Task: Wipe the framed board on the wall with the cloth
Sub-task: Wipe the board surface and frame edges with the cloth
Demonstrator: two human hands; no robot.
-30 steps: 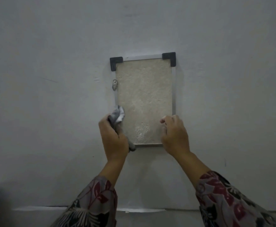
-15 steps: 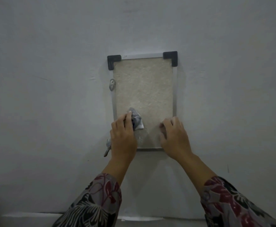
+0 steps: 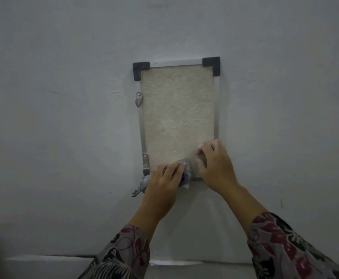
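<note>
A tall beige framed board (image 3: 177, 109) with a thin metal frame and black top corner caps hangs on the grey wall. My left hand (image 3: 162, 182) presses a crumpled grey cloth (image 3: 185, 175) against the board's bottom edge, near the middle. A tail of the cloth sticks out left of my wrist. My right hand (image 3: 214, 166) rests flat on the board's lower right corner, fingers bent, holding nothing. The two hands almost touch. Both lower corners of the board are hidden.
Two small metal brackets, an upper bracket (image 3: 138, 99) and a lower bracket (image 3: 145, 164), sit on the board's left edge. The plain grey wall (image 3: 64, 117) surrounds the board. A pale ledge (image 3: 43, 258) runs along the bottom of the view.
My left hand slid the cloth from the board's left edge rightwards and down to the bottom edge. My right hand stayed on the lower right corner.
</note>
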